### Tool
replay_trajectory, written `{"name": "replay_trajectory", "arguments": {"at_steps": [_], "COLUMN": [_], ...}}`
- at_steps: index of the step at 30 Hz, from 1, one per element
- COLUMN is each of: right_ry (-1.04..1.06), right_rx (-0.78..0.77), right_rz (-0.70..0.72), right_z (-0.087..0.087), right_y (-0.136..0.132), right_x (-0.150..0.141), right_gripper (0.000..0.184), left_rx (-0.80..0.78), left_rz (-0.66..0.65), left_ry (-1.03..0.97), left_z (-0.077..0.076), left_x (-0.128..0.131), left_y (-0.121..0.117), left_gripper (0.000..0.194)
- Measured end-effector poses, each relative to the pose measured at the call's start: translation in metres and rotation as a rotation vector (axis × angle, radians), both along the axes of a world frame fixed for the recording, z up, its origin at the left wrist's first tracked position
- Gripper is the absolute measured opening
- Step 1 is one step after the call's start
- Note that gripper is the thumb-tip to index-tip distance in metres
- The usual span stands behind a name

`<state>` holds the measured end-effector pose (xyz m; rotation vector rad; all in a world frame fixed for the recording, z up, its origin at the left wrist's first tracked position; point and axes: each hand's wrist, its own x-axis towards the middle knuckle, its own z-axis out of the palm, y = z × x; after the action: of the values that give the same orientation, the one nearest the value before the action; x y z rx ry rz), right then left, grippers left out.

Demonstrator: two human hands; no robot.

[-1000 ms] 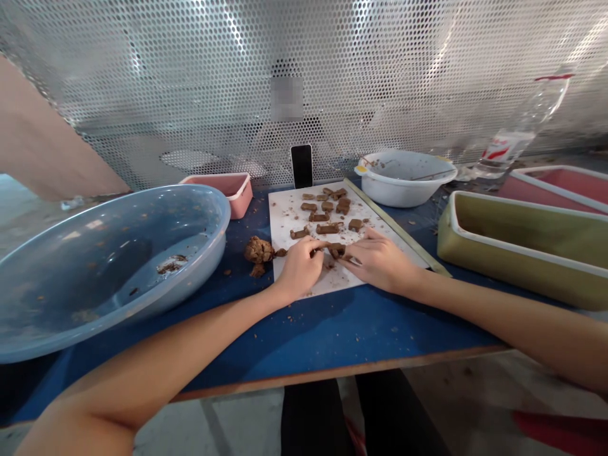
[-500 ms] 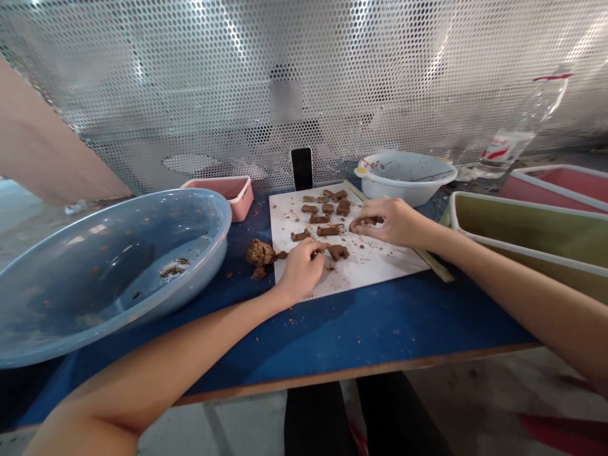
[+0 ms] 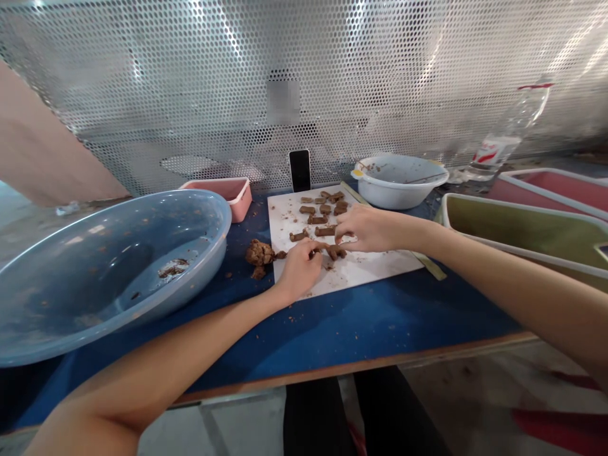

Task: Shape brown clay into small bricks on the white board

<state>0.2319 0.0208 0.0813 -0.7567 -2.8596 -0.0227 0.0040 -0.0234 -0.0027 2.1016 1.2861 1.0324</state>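
On a white board (image 3: pixel 285 212) lie several small brown clay pieces, among them a bar-shaped clay piece (image 3: pixel 317 220). My left hand (image 3: pixel 300 269) rests low on the board, its thumb and fingers pinched at the left end of a lumpy clay piece (image 3: pixel 336 252). Reaching in from the right, my right hand (image 3: pixel 363 228) has curled fingers with their tips just above that same piece. Whatever its fingertips hold is hidden. Left of my left hand, a rough clay lump (image 3: pixel 259 252) sits at the board's edge.
A large blue basin (image 3: pixel 209 253) stands at the left, a pink box (image 3: pixel 242 199) behind it. A phone (image 3: pixel 299 171) leans on the perforated metal sheet. At right are a white bowl (image 3: pixel 399 190), a green bin (image 3: pixel 522 231), a pink bin (image 3: pixel 546 183) and a plastic bottle (image 3: pixel 498 149).
My right hand has moved left and slightly down, from the board's right side to the lumpy clay piece. My left hand stays at the piece. The view has shifted slightly.
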Motion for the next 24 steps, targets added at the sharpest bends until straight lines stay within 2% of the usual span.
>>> {"name": "replay_trajectory", "arguments": {"at_steps": [5,11,18,24], "right_ry": [-0.115,-0.219,-0.202,-0.182], "right_rx": [-0.02,0.027,0.058,0.011], "right_rz": [-0.028,-0.037,-0.041,-0.044], "right_z": [0.005,-0.002,-0.007,-0.009], "right_y": [0.003,0.013,0.014,0.01], "right_x": [-0.016,-0.025,-0.025,-0.026], "right_gripper": [0.017,0.01,0.012,0.016], "left_rx": [-0.014,-0.02,-0.022,0.006], "left_rz": [0.074,0.106,0.095,0.089], "left_ry": [-0.078,-0.172,-0.144,-0.114], "left_z": [-0.005,-0.008,-0.007,-0.01], "left_x": [-0.001,-0.001,-0.001,-0.001], "left_y": [0.003,0.006,0.006,0.008], "left_gripper": [0.035,0.033,0.033,0.032]}}
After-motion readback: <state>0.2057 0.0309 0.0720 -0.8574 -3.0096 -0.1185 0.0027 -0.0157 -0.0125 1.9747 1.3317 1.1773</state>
